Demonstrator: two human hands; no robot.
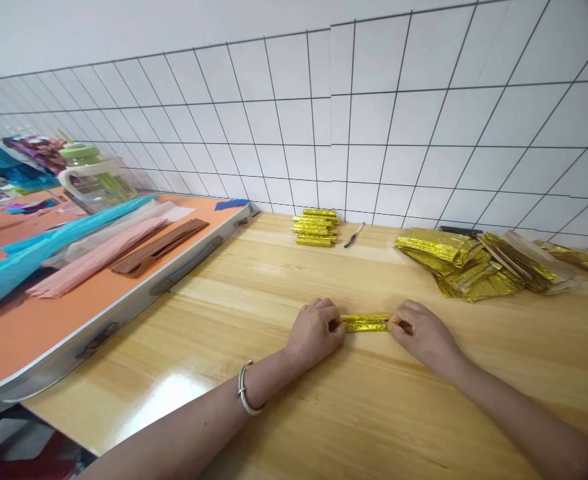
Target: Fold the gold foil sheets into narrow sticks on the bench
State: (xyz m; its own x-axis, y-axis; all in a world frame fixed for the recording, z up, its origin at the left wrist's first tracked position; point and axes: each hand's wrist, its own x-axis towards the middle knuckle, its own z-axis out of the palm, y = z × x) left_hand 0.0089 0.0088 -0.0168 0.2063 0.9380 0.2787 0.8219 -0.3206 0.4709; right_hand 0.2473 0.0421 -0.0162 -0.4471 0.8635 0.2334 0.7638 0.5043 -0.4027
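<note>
A narrow gold foil strip (367,323), creased lengthwise, lies low over the wooden table between my two hands. My left hand (319,333) is closed on its left end, fingers curled and pinched. At the right end, my right hand (421,333) pinches it the same way. The ends themselves are hidden under the fingers. Farther back, a small stack of folded gold foil strips (317,227) sits near the wall. To the right is a loose pile of flat gold foil sheets (467,263).
A pen (355,235) lies beside the stack. A black object (460,231) rests behind the pile. The raised orange table (124,303) on the left carries turquoise (64,250), pink (99,257) and brown paper (160,247), plus a clear jug (97,177). A tiled wall (304,120) bounds the back.
</note>
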